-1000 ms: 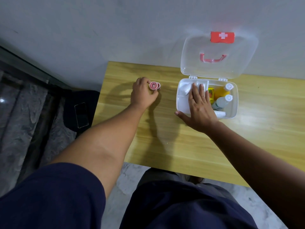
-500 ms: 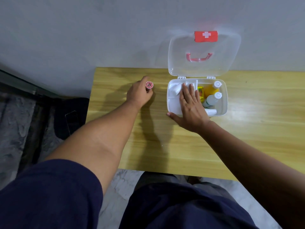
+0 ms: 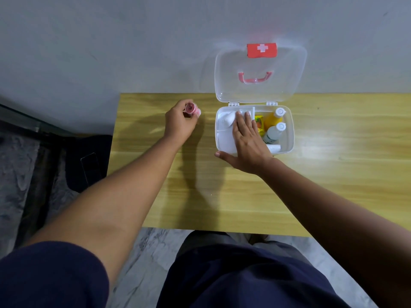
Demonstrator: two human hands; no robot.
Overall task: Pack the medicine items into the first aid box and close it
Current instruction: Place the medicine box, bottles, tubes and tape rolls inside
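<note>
The left hand [image 3: 178,124] has lifted the small pink jar [image 3: 191,108] off the table [image 3: 200,196], pinched in its fingertips. The right hand [image 3: 246,141] stays spread flat on the open first aid box [image 3: 289,138]. The jar goes in next, probably.

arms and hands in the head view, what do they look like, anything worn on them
Both forearms are bare down to the wrists. A dark navy short sleeve covers the left upper arm. The left hand and right hand show no gloves, and no rings, watch or bands can be seen.
</note>
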